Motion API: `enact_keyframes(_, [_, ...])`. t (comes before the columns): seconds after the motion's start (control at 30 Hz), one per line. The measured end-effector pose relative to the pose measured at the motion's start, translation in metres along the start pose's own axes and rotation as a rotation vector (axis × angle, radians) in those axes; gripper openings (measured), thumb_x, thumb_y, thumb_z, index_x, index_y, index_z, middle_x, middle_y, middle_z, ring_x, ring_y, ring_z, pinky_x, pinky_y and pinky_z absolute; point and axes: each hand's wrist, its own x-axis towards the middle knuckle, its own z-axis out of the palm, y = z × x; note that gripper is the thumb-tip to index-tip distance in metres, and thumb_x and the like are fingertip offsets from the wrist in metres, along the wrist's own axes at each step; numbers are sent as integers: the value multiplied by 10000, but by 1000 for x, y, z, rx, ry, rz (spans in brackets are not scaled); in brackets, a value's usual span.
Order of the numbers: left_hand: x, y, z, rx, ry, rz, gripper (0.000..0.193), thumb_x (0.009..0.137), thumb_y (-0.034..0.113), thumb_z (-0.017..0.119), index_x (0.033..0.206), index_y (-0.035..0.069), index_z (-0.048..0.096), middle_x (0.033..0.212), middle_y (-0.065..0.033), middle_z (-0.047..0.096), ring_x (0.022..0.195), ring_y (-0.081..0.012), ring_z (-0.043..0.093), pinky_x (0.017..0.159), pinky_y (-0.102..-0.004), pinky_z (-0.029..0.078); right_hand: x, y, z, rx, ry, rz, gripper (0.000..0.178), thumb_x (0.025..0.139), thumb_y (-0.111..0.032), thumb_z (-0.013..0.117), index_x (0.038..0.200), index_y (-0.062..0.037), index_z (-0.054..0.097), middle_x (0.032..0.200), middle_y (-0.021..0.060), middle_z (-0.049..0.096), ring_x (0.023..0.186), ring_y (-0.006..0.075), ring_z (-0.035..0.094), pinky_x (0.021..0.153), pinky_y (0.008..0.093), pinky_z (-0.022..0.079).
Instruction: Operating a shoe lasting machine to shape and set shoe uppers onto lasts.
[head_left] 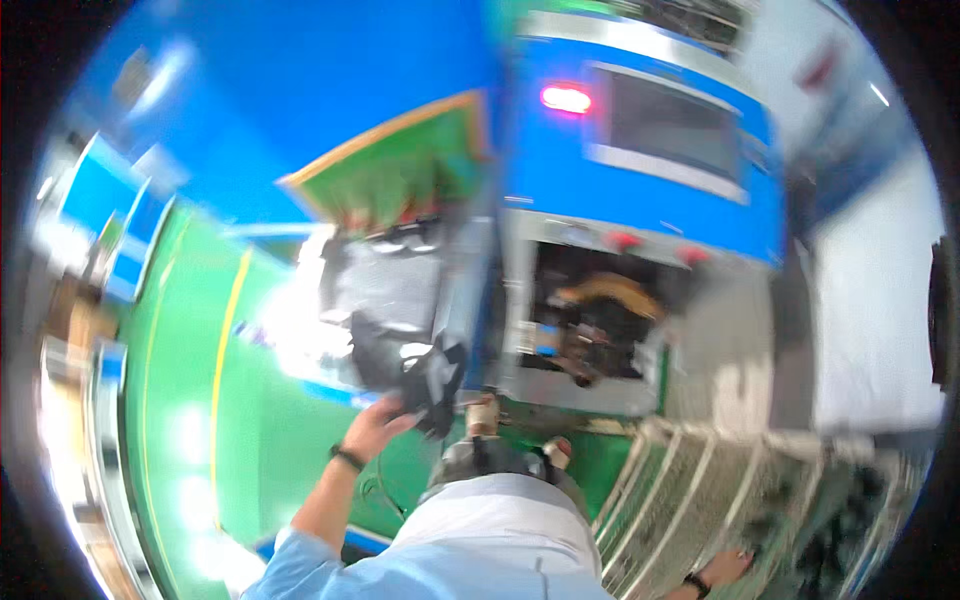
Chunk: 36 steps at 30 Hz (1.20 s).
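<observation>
My left hand (pixel 376 427), with a dark band on the wrist, reaches up to the near edge of a bench. Its thumb and fingers look apart, beside several black parts (pixel 432 385) lying heaped at the bench corner; whether it touches them is blurred. Far down to the right, my right hand (pixel 728 568) hangs over a rack of pale rails (pixel 690 500), next to dark items (pixel 835 525). Its fingers are smeared, so I cannot tell whether it holds anything.
Ahead stands a blue machine (pixel 640 180) with a dark screen (pixel 672 125), a lit red display (pixel 566 98) and an open bay (pixel 590 320) holding a dark fixture. The bench (pixel 385 290) has a green board (pixel 400 160) behind it. A yellow-lined green floor (pixel 270 450) lies left.
</observation>
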Motion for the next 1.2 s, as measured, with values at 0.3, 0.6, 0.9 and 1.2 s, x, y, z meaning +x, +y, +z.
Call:
enact_keyframes(0.3, [80,-87,-37,668,339,-137,331,854,435,669,991,143,743,1056,-161,647,1135,-363,540,977,-491,438,-148,-406,-91,474,-801,-744,308,1030,-142,542,1240,71,618,991,134,679,917,185,652,853,347,533])
enact_keyframes(0.6, [-107,-154,-34,432,581,-12,306,860,387,688,842,81,689,893,-128,647,960,-347,592,838,-468,490,-227,-478,-106,593,-1046,-1277,357,991,-313,618,1162,-12,705,1064,178,725,915,321,681,816,388,530])
enact_keyframes(0.9, [-440,-212,-3,395,1054,-737,321,804,374,713,786,53,713,857,-185,665,886,-378,619,801,-483,508,-248,-480,-70,425,-1304,-1750,363,981,-257,600,1175,40,674,1116,222,703,999,354,668,879,394,507])
enact_keyframes(1.2, [-645,-187,-83,309,2367,-1130,356,919,325,542,879,-1,680,788,-189,681,725,-345,655,720,-443,497,-269,-492,-108,480,-1341,-1870,319,957,-217,610,1170,10,682,1120,211,706,1022,352,664,906,396,496])
